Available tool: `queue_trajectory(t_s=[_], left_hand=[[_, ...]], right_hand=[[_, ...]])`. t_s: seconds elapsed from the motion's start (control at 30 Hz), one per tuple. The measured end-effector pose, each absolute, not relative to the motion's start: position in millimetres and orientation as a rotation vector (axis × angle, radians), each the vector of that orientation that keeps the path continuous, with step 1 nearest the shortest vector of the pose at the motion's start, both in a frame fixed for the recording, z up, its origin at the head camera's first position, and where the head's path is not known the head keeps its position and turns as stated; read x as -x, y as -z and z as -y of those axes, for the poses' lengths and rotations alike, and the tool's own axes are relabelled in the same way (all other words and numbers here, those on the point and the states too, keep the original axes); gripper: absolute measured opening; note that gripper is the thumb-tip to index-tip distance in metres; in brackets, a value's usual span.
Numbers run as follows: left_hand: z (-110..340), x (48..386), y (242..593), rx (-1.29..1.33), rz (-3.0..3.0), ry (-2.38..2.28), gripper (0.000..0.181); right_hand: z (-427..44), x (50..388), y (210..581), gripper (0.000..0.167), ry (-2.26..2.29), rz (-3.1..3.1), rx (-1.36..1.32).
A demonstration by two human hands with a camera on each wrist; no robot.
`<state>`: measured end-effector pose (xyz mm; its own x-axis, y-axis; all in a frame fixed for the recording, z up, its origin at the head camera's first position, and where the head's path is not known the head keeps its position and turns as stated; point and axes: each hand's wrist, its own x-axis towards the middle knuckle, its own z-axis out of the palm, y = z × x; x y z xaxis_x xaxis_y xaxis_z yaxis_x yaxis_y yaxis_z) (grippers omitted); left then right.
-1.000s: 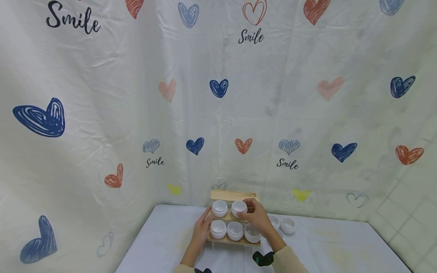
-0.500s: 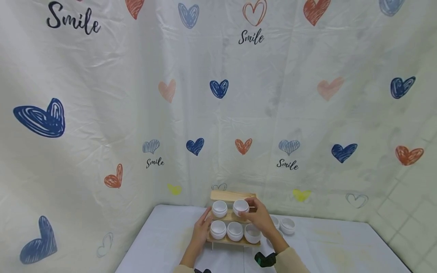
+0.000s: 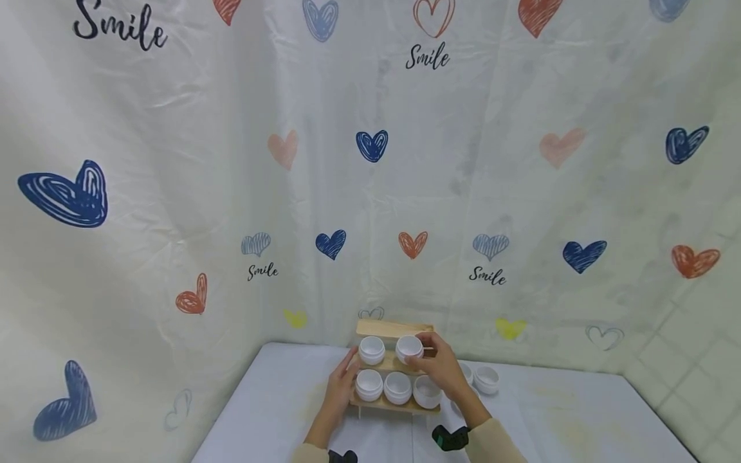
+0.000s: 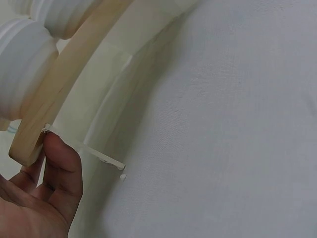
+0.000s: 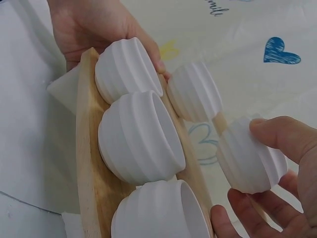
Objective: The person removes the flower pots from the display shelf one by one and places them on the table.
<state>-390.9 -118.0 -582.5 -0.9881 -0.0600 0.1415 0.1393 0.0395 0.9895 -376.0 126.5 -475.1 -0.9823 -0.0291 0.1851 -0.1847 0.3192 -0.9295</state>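
A tiered wooden rack [image 3: 393, 404] carries white ribbed cups: three on the lower tier, such as the middle cup [image 3: 398, 388], and two on the tier above. My left hand [image 3: 340, 386] grips the rack's left end; in the left wrist view its thumb and fingers [image 4: 62, 156] pinch the end of the wooden board [image 4: 74, 64]. My right hand [image 3: 442, 366] holds the right cup of the upper tier [image 3: 409, 348], thumb on one side and fingers beneath in the right wrist view, where this cup [image 5: 250, 156] stands beside another cup [image 5: 194, 91].
More white cups, one of them at the outer right [image 3: 486, 380], stand on the white-covered table [image 3: 556, 411] right of the rack, partly behind my right arm. The rack's top board [image 3: 393, 328] is close to the heart-patterned curtain [image 3: 440, 193] at the back.
My right hand and the upper right cup have shifted slightly to the right along the tier. My left hand keeps its grip on the rack's end. The head view has tilted a little.
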Motion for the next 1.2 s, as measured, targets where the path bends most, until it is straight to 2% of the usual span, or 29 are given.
queue_trajectory(t_s=[0.57, 1.2], left_hand=[[115, 392, 583, 0.075, 2.143, 2.091, 0.056], [117, 395, 585, 0.079, 2.139, 2.082, 0.059]], right_hand=[[-132, 369, 475, 0.055, -1.729, 2.449, -0.139], [-136, 364, 474, 0.057, -1.735, 2.433, -0.129]])
